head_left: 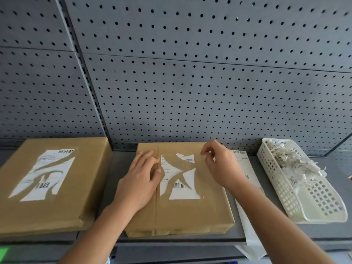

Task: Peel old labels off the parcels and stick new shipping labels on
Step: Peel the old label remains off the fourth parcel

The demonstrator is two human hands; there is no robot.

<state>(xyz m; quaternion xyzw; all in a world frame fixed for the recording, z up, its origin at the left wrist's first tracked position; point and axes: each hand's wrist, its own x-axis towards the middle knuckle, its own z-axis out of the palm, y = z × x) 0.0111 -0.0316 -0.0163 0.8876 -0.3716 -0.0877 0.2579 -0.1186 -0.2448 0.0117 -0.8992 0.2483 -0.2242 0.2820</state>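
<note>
Left hand (pixel 142 174) flat, open on centre parcel (pixel 179 210) — torn label (pixel 179 180) just beside; right hand (pixel 222 164) pinched, contents unclear.

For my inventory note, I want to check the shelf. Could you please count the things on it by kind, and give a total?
Brown parcels with torn old labels: 2, the left parcel and the middle parcel
White label sheets: 1, the sheet right of the middle parcel, partly hidden
White baskets holding label scraps: 1, the basket
Total: 4

Matt brown paper-wrapped parcel (pixel 190 210), white plastic lattice basket (pixel 312 206), grey perforated metal backboard (pixel 190 82).
</note>
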